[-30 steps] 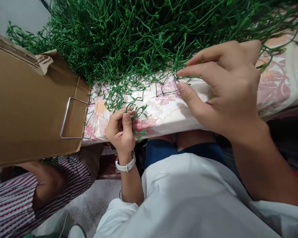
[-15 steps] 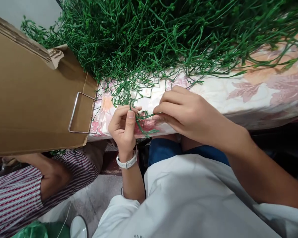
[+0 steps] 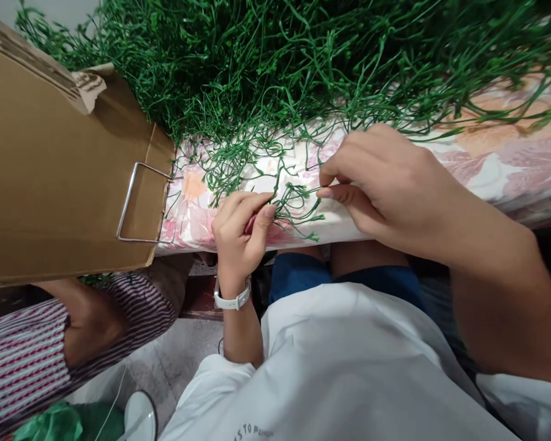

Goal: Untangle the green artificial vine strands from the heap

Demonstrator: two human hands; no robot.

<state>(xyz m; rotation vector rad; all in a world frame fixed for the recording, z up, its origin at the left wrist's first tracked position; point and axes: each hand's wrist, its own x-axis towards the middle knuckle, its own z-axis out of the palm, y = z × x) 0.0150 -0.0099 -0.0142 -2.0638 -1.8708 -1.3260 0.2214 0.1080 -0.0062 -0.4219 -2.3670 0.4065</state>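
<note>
Green artificial stems (image 3: 298, 208) with small leafy tips fan out between my two hands, above the edge of the floral cloth (image 3: 197, 229). Thumb and index finger of my left hand (image 3: 244, 229) pinch the stems at their gathered end; a white watch band is on that wrist. To the right, my right hand (image 3: 381, 184) is closed in a pinch on the end of one thin stem, its fingertips a short way from the left hand. Behind both hands lies a large pile of green stems (image 3: 257, 67), with loose strands trailing onto the cloth.
A cardboard box (image 3: 64, 177) stands at the left, with a bent metal wire handle (image 3: 129, 199) on its side. Below it, another person's arm (image 3: 89, 318) and striped clothing show. A green bag (image 3: 59, 422) lies at the bottom left.
My right hand has moved right and slightly up, away from my left hand. The left hand has shifted a little right, and the held stems now spread more widely between them.
</note>
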